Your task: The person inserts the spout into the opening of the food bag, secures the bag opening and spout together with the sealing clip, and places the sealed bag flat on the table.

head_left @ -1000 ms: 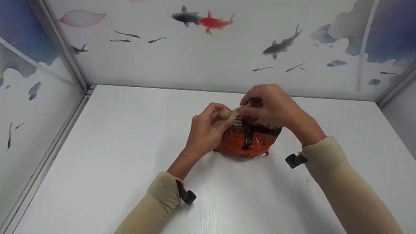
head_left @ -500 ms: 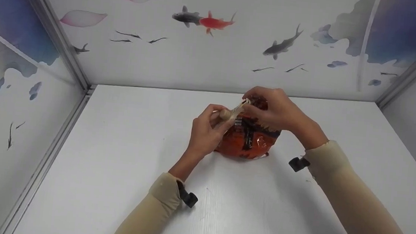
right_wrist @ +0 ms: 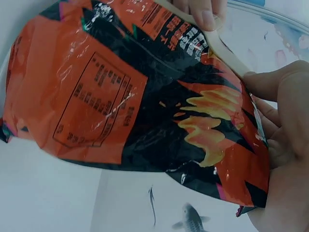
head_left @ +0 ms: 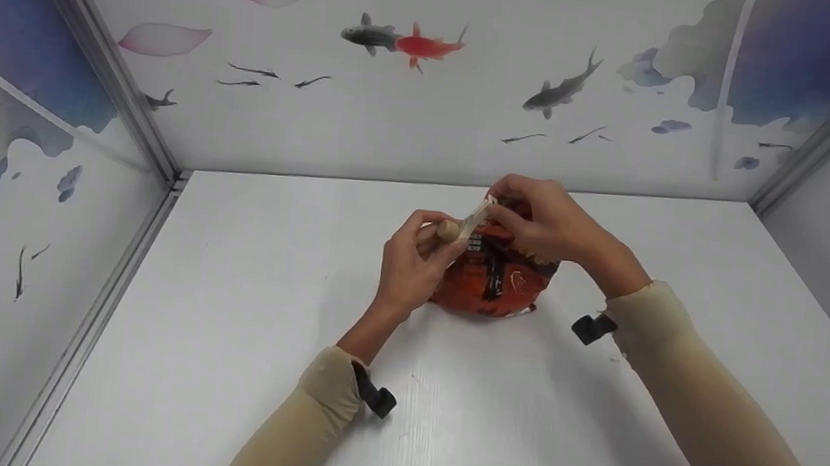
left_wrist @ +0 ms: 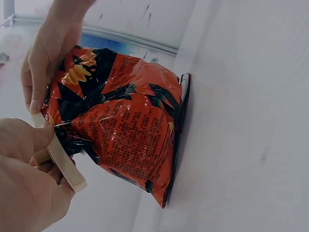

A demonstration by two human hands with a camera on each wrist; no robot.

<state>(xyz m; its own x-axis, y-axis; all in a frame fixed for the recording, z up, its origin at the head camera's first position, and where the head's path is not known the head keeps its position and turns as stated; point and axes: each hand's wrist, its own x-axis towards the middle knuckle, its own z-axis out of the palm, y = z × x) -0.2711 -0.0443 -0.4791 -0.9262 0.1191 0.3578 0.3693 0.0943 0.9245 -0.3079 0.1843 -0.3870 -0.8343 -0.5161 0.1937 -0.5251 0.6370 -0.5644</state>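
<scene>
A red and black plastic snack bag [head_left: 495, 281] stands upright on the white table, its printed back facing the left wrist view. Along its gathered top lies a narrow cream sealing clip [left_wrist: 66, 162]. My left hand [head_left: 409, 262] pinches this clip between thumb and fingers; a tan, round-ended piece [head_left: 449, 228] shows between those fingers. At the clip's far end, my right hand [head_left: 553, 219] pinches the clip and bag top, with the thumb pressing on the strip in the right wrist view. Whether the clip is fastened cannot be made out.
The white table [head_left: 250, 309] ends at a back wall [head_left: 318, 134] with painted fish, close behind the bag. Metal-framed panels close in the left and right sides. Black wrist cameras [head_left: 376, 398] sit on both cuffs.
My right hand has shifted slightly down and right, and more of the cream clip shows between the hands. The left hand keeps nearly the same place; the bag stays put.
</scene>
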